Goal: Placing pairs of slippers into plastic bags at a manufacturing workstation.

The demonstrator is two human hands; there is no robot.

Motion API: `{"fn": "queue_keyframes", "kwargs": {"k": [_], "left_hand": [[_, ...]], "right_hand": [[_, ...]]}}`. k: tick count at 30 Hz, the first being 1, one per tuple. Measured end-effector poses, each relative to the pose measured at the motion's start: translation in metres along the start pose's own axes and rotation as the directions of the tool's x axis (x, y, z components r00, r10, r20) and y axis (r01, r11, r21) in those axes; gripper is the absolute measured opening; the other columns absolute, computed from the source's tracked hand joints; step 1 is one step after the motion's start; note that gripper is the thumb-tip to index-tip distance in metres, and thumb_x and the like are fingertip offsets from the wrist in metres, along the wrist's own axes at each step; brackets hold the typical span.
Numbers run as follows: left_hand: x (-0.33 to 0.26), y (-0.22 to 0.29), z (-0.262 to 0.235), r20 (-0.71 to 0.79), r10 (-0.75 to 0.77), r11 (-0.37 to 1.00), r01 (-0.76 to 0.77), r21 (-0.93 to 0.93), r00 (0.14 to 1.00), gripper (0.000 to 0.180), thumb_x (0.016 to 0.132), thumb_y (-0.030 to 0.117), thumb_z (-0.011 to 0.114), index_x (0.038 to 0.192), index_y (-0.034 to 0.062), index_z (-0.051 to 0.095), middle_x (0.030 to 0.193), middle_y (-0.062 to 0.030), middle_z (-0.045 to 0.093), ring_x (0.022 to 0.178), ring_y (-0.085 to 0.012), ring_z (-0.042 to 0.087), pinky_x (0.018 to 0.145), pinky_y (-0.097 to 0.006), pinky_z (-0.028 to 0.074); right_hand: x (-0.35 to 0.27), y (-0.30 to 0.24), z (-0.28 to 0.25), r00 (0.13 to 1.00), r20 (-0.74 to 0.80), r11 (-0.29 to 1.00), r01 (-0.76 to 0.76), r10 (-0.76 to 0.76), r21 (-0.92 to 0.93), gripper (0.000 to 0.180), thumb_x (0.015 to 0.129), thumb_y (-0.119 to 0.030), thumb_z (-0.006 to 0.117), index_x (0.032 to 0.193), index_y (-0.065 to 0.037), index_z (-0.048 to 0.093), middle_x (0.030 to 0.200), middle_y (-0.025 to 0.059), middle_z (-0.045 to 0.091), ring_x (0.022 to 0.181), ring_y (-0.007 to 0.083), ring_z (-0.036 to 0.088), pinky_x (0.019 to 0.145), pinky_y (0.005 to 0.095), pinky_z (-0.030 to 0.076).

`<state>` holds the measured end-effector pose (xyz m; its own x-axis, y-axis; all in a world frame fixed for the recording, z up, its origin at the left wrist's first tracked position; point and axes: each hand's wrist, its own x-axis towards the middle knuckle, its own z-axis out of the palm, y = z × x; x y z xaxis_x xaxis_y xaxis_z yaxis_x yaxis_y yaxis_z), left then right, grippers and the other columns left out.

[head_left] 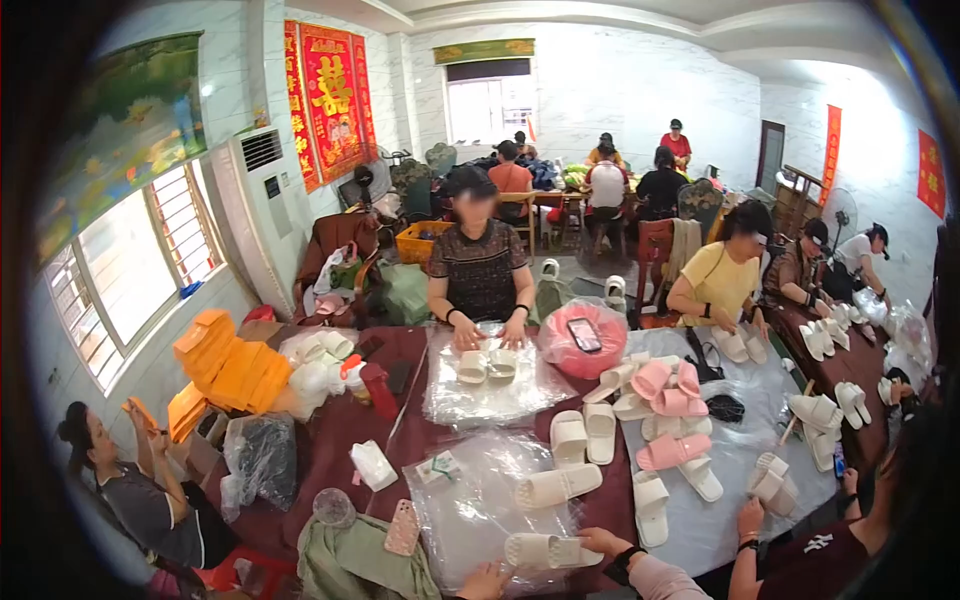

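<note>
While the right hand (603,545) closes its fingers on the near pair's (530,550) end, probably steadying it at the bags' (462,520) near corner, the left hand (485,581) curls half-open alongside, its hold unclear; beyond, more slippers (558,487) lie, presumably within reach.

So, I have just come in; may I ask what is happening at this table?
The person's right hand touches one end of a cream slipper pair, and the left hand is near the other end. Across the table, a co-worker's hands are beside another cream pair on clear plastic. More slippers, cream and pink, lie on the right.
</note>
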<state>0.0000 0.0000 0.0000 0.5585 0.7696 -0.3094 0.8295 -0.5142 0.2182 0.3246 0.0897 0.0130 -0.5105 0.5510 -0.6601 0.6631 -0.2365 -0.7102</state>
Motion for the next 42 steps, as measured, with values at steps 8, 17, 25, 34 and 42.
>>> {"fn": "queue_keyframes", "kwargs": {"k": [8, 17, 25, 34, 42], "left_hand": [[-0.031, 0.016, -0.066, -0.104, 0.046, 0.994, -0.057, -0.099, 0.993, 0.036, 0.075, 0.013, 0.05, 0.11, 0.0048, 0.05, 0.104, -0.0221, 0.05, 0.097, -0.0375, 0.047, 0.082, -0.045, 0.039], [-0.016, 0.005, -0.032, -0.052, 0.067, 0.989, -0.074, -0.129, 0.996, 0.036, 0.076, 0.013, 0.048, 0.11, 0.0018, 0.048, 0.107, -0.0213, 0.048, 0.094, -0.0382, 0.049, 0.079, -0.045, 0.042], [-0.01, -0.003, -0.021, 0.004, 0.172, 0.98, -0.172, 0.1, 0.985, 0.058, 0.075, 0.008, 0.048, 0.131, 0.0131, 0.032, 0.129, -0.03, 0.028, 0.111, -0.0505, 0.035, 0.091, -0.05, 0.037], [-0.011, -0.012, -0.013, 0.055, 0.133, 0.985, -0.138, 0.106, 0.99, 0.052, 0.079, 0.008, 0.045, 0.129, 0.0132, 0.034, 0.131, -0.0302, 0.026, 0.116, -0.0499, 0.032, 0.09, -0.05, 0.037], [-0.015, -0.007, -0.018, 0.019, 0.151, 0.977, -0.152, 0.147, 0.988, 0.05, 0.079, 0.01, 0.046, 0.128, 0.0129, 0.036, 0.131, -0.0299, 0.028, 0.115, -0.0485, 0.034, 0.089, -0.051, 0.038]], "right_hand": [[0.016, -0.065, 0.049, 0.621, -0.632, 0.78, -0.053, -0.464, -0.624, 0.059, 0.069, -0.031, 0.063, 0.119, -0.008, 0.043, 0.126, 0.0198, 0.039, 0.12, 0.0344, 0.034, 0.097, 0.0454, 0.029], [0.043, -0.076, 0.063, 0.596, -0.67, 0.785, -0.105, -0.442, -0.611, 0.057, 0.07, -0.019, 0.058, 0.125, -0.017, 0.042, 0.131, 0.0169, 0.035, 0.119, 0.0338, 0.034, 0.097, 0.0497, 0.024], [0.054, -0.106, 0.06, 0.49, -0.772, 0.898, 0.053, -0.404, -0.436, 0.039, 0.071, -0.013, 0.057, 0.109, -0.011, 0.05, 0.105, 0.0128, 0.051, 0.098, 0.0302, 0.049, 0.085, 0.0424, 0.035], [0.056, -0.133, 0.053, 0.183, -0.972, 0.977, -0.124, -0.149, -0.173, 0.059, 0.066, -0.022, 0.062, 0.117, -0.001, 0.041, 0.111, 0.0192, 0.045, 0.107, 0.0346, 0.042, 0.091, 0.0465, 0.03], [0.058, -0.135, 0.034, 0.329, -0.9, 0.924, -0.154, -0.286, -0.35, 0.048, 0.064, -0.022, 0.063, 0.11, -0.013, 0.054, 0.115, 0.0214, 0.042, 0.112, 0.0382, 0.038, 0.094, 0.0488, 0.028]]}}
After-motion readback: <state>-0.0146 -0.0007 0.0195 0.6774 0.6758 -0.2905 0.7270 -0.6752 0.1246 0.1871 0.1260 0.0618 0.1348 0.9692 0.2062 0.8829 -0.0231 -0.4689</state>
